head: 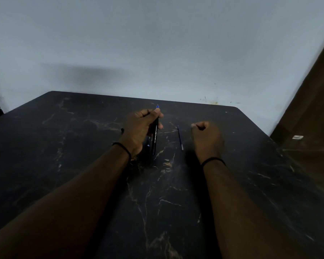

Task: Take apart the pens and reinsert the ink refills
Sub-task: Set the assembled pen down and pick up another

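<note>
Clasping a slim black pen [155, 131], the left hand [139, 130] grip contrasts the right hand [207, 140], clenched beside a thin refill [180, 137].

Two hands, left [140, 128] and right [206, 139]; one black pen [155, 135]; one loose ink refill [180, 137]; two black wristbands [123, 148].

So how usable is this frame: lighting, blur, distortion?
Head view: dim and underexposed; right hand motion-blurred, left hand sharper, print on its pen partly legible; refill thin but visible on the table; wide-angle bending at the edges.
</note>
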A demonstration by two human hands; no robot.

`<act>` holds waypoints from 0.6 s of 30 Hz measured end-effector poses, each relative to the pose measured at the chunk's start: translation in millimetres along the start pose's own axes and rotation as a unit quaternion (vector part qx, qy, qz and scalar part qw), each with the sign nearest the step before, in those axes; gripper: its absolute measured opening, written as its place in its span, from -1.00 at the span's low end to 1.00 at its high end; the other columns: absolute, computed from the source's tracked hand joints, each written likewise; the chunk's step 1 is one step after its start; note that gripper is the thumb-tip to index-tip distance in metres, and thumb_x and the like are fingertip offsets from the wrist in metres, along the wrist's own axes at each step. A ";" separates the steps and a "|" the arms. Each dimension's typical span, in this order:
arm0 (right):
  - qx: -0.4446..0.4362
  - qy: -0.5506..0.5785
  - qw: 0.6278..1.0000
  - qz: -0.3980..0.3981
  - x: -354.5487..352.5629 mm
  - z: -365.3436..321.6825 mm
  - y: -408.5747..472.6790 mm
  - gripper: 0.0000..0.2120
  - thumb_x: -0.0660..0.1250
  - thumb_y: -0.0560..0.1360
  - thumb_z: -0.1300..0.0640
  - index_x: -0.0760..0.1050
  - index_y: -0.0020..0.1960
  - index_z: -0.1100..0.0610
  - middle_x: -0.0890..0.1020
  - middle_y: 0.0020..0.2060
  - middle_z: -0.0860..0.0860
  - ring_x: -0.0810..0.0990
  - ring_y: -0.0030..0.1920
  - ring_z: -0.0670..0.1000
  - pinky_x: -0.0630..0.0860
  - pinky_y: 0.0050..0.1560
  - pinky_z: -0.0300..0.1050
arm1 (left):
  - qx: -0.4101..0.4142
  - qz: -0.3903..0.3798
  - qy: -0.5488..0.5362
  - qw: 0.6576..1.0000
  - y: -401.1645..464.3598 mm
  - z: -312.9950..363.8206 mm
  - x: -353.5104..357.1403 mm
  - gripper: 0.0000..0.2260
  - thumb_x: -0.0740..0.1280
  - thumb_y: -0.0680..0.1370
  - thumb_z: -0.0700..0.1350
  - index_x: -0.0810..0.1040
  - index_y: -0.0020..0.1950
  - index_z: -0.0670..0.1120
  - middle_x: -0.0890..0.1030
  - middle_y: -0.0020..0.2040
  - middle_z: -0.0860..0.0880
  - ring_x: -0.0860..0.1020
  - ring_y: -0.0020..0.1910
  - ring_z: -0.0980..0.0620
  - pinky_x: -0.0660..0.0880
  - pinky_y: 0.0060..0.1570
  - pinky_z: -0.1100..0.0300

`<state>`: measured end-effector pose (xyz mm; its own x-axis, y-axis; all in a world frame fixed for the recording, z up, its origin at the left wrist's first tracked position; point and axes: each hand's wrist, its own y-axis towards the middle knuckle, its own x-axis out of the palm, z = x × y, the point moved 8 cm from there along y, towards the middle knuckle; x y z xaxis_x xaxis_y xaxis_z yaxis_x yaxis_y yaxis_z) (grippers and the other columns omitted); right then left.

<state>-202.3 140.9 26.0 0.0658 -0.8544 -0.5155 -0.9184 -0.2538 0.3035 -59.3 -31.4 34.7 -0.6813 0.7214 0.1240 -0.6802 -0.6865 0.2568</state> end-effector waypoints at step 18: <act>-0.161 -0.319 0.930 -0.086 33.1 -49.5 -29.3 -0.77 0.25 0.58 0.07 0.60 0.12 0.15 0.65 0.11 0.13 0.63 0.12 0.19 0.55 0.06 0.02 | 0.023 0.008 0.029 0.999 -1.3 1.4 5.2 -0.79 0.31 0.61 -0.10 0.62 -0.09 -0.21 0.57 -0.49 0.00 0.41 -0.59 0.23 0.32 -0.54 0.43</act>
<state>-153.8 97.6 39.7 -0.1388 -0.3712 -0.9181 -0.7450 -0.5716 0.3437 -61.6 -26.7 36.3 -0.7069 0.7036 0.0725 -0.6576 -0.6915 0.2991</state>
